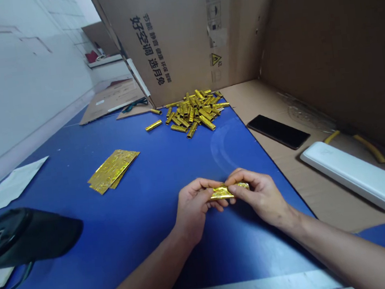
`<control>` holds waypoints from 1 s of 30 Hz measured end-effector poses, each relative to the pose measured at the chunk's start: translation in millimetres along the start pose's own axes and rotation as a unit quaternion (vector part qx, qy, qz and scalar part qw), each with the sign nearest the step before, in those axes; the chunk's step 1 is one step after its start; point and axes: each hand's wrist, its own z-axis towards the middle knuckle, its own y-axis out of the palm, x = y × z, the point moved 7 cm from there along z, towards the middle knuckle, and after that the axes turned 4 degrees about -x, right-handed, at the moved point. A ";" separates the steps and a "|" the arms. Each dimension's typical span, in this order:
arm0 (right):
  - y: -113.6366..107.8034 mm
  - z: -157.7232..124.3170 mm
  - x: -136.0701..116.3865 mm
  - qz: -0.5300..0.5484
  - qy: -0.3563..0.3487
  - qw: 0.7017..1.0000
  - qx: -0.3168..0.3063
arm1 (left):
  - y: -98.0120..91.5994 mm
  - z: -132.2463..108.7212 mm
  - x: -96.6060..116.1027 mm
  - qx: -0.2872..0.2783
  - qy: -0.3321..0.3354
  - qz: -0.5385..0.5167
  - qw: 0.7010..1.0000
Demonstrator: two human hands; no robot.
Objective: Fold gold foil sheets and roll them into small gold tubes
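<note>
Cardboard panels (pixel 180 34) are boxing in the far end of a blue counter (pixel 128 249), and a white wall (pixel 22 89) is running along its left side. A gold foil strip (pixel 229 191) is being held just above the counter, between the left hand (pixel 193 207) and the right hand (pixel 260 192). It is being pinched by the fingers (pixel 240 183) of both hands, which are clenched on it and hide much of its middle. The foil is judged to be light, thin and soft, so it is likely to crease easily and is best taken by its edges with the fingertips.

Gold tubes (pixel 192 112) are being kept in a heap at 12 o'clock, with a loose tube (pixel 153 125) lying apart at 11 o'clock. Flat foil sheets (pixel 112 171) are lying at 10 o'clock, and a black cap (pixel 25 235) is resting at 9 o'clock. A phone (pixel 277 131) and a power bank (pixel 359 176) are being carried on cardboard beyond the counter's right edge, at 2 and 3 o'clock. That edge is passing close to the right hand, while open blue room is being left toward 9 o'clock.
</note>
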 end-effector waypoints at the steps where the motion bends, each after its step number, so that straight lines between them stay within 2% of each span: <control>1: -0.1 0.0 1.6 0.010 0.008 1.000 -0.001 | 0.2 -0.4 1.3 -0.001 0.008 0.007 1.000; 4: 0.8 -0.6 7.3 0.041 0.030 0.999 -0.006 | -0.9 -1.4 3.9 0.006 0.034 0.045 0.998; 9: -0.4 -1.1 11.1 0.061 0.032 0.998 0.015 | -6.5 -1.0 5.1 0.054 0.054 0.046 0.996; 13: -6.3 -2.6 2.1 -0.025 -0.019 0.998 0.049 | -13.5 1.4 2.7 0.096 0.048 0.029 0.994; 16: -8.6 -5.3 -9.0 -0.115 -0.086 0.988 0.065 | -15.8 3.8 -3.1 0.092 0.010 0.045 0.995; 21: -4.7 -5.9 -13.1 -0.182 -0.122 0.975 0.037 | -16.1 4.5 -5.1 0.074 -0.007 0.024 0.997; 30: 5.3 -4.9 -16.0 -0.172 -0.110 0.979 -0.021 | -18.6 5.9 -1.0 0.090 0.004 0.077 0.993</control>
